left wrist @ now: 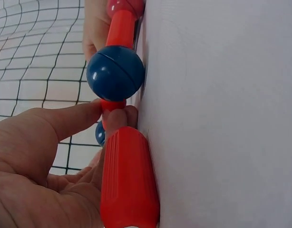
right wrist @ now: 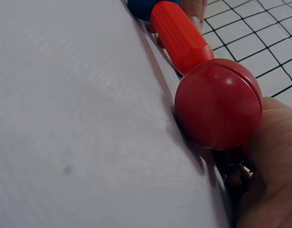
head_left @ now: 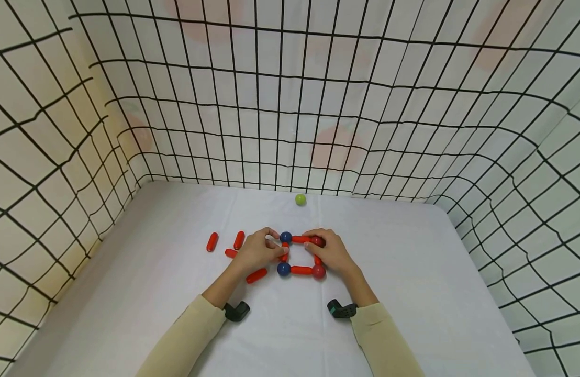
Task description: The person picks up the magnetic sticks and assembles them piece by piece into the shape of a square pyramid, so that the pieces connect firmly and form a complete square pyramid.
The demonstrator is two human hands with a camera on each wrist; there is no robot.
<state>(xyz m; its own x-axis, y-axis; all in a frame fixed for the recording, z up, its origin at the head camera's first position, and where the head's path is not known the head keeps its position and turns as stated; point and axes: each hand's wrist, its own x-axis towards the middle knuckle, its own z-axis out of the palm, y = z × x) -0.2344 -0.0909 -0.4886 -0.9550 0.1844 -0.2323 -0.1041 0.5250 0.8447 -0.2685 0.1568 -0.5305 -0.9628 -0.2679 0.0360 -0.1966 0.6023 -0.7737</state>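
Note:
A square frame of red rods and balls lies on the white cloth, its left corners a far blue ball (head_left: 286, 237) and a near blue ball (head_left: 283, 269). Its right corners are a far red ball (head_left: 318, 241) and a near red ball (head_left: 319, 272). My left hand (head_left: 257, 255) pinches the left red rod (left wrist: 112, 105) between thumb and fingers, just behind the near blue ball. With thumb and fingers around the far red ball, my right hand (head_left: 333, 254) holds that corner, partly covering the right rod (head_left: 318, 259). The near rod (head_left: 301, 270) joins the two near balls.
Several loose red rods lie left of the frame, among them one rod (head_left: 256, 276) below my left hand and another (head_left: 212, 242) farther out. A small green ball (head_left: 300, 199) sits at the back. Black wire mesh (head_left: 280, 112) walls the table's back and sides.

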